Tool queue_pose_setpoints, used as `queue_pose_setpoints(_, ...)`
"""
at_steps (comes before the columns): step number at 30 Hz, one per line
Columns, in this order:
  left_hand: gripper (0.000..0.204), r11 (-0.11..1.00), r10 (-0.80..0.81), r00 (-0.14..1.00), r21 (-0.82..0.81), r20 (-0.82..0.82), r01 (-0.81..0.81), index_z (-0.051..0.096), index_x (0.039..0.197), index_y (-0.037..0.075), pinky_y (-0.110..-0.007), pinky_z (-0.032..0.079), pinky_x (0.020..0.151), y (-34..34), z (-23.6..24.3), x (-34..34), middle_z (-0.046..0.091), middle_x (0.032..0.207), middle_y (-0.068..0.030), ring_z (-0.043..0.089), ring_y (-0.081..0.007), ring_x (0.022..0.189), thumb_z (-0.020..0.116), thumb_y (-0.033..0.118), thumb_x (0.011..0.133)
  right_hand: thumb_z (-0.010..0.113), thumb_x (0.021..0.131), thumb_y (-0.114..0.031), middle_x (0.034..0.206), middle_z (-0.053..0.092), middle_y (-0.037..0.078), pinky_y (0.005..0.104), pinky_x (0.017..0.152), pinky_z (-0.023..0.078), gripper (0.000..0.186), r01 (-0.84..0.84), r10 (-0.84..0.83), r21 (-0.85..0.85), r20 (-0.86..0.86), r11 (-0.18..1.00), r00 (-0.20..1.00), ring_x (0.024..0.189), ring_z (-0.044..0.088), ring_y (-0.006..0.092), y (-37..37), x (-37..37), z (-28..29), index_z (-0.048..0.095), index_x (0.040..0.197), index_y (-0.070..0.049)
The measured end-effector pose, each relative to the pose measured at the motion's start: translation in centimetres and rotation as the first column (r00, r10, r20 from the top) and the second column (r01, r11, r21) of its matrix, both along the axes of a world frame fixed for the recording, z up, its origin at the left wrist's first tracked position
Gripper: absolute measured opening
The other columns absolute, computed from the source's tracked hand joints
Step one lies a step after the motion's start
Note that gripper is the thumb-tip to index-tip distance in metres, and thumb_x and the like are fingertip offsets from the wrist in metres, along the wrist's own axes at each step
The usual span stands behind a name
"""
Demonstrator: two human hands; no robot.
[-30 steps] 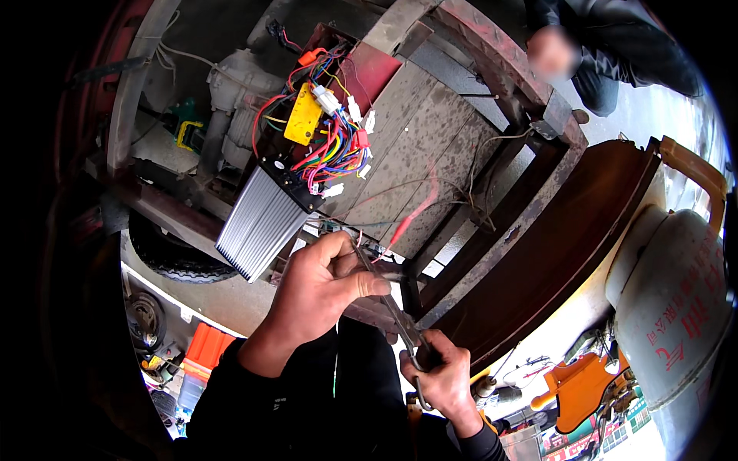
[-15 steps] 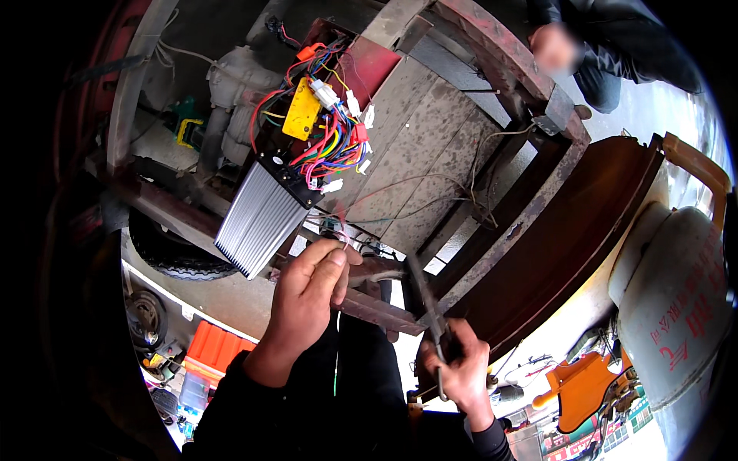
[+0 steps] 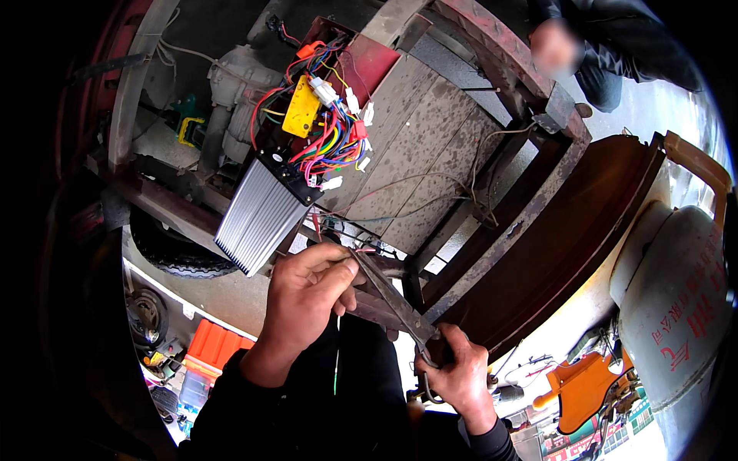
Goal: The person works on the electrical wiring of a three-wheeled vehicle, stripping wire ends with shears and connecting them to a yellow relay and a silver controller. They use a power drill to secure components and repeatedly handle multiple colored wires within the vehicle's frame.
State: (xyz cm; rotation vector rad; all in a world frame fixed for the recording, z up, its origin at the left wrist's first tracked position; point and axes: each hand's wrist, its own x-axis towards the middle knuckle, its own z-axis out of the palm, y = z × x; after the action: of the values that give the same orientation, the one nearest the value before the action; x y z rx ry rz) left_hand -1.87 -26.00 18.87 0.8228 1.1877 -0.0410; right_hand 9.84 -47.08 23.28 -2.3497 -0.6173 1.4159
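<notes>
The left hand's [image 3: 307, 296] thumb and forefinger are pinched together on a thin pink wire [image 3: 367, 250], its short end showing beside the tips of long metal scissors [image 3: 393, 301]. The right hand [image 3: 461, 375] is wrapped around the scissors' handles; whether the blades meet is unclear. Hands and tool are just off the lower edge of grey wooden boards [image 3: 419, 146], at the near rail of a rusty metal frame [image 3: 501, 260]. By the boards' lower-left corner, a silver finned controller box [image 3: 264, 217] juts across the frame; its black end bears a small white label [image 3: 277, 157], too small to read. Coloured wires [image 3: 334, 146] and a yellow plate [image 3: 302, 110] lie along the boards' left edge. Rightward the boards stretch to the frame's side rail, thin cables [image 3: 419, 177] crossing them, with gaps between. Past a curved brown panel [image 3: 569, 230], a grey cylinder [image 3: 665, 323] carries large red characters, partly turned away. Beyond the frame's upper-right corner is a person in dark clothing [image 3: 638, 46].
</notes>
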Motion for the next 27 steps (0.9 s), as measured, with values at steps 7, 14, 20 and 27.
queue_pose_setpoints(7, 0.019, 0.997, -0.073, 0.989, 0.026, 0.127, 0.07, 0.052, 0.084, 0.006, -0.021, 0.026, 0.057, -0.5, -0.2, 0.0, 0.036, 0.071, 0.0086, 0.032, -0.0011, 0.067, 0.068, 0.012, 0.091, 0.077, 0.071, -0.006, 0.067, 0.065, 0.01, 0.0271, 0.061, 0.053, 0.034, 0.141, -0.143, -0.029, -0.051, 0.99, 0.988, 0.06, 0.063, 0.0114, 0.3, -1.1, 0.1, 0.064, 0.101, 0.0)
queue_pose_setpoints(14, 0.042, 0.953, -0.054, 0.995, 0.301, 0.082, 0.026, 0.038, 0.07, 0.011, -0.025, 0.021, 0.052, -1.8, -1.5, -0.4, 0.025, 0.063, 0.0092, 0.023, -0.003, 0.06, 0.076, 0.01, 0.088, 0.071, 0.075, -0.004, 0.066, 0.056, 0.0, 0.0215, 0.056, 0.043, 0.019, 0.402, -0.408, -0.07, -0.195, 0.913, 0.892, 0.059, 0.051, 0.0056, 1.3, -2.1, -0.1, 0.062, 0.093, -0.001)
queue_pose_setpoints(20, 0.03, 0.986, 0.164, 0.986, -0.035, 0.017, -0.163, 0.038, 0.076, 0.01, -0.024, 0.031, 0.057, -2.1, -0.9, -0.6, 0.034, 0.067, 0.0043, 0.032, -0.006, 0.061, 0.055, 0.016, 0.1, 0.066, 0.086, -0.002, 0.083, 0.062, -0.003, 0.0176, 0.063, 0.039, 0.009, 0.805, -0.763, 0.007, -0.315, 0.593, 0.565, 0.068, 0.05, 0.0017, 0.2, -0.4, -1.6, 0.059, 0.092, -0.004)
queue_pose_setpoints(27, 0.022, 0.987, 0.16, 0.974, -0.036, 0.16, -0.156, 0.056, 0.107, -0.001, -0.024, 0.034, 0.059, -1.7, -0.6, -0.7, 0.039, 0.068, 0.0017, 0.037, -0.0067, 0.063, 0.042, 0.016, 0.103, 0.067, 0.09, -0.009, 0.074, 0.052, -0.007, 0.0185, 0.06, 0.034, 0.009, 0.724, -0.708, -0.086, -0.314, 0.685, 0.632, 0.066, 0.043, 0.001, -1.6, 0.8, -1.5, 0.061, 0.09, -0.003)
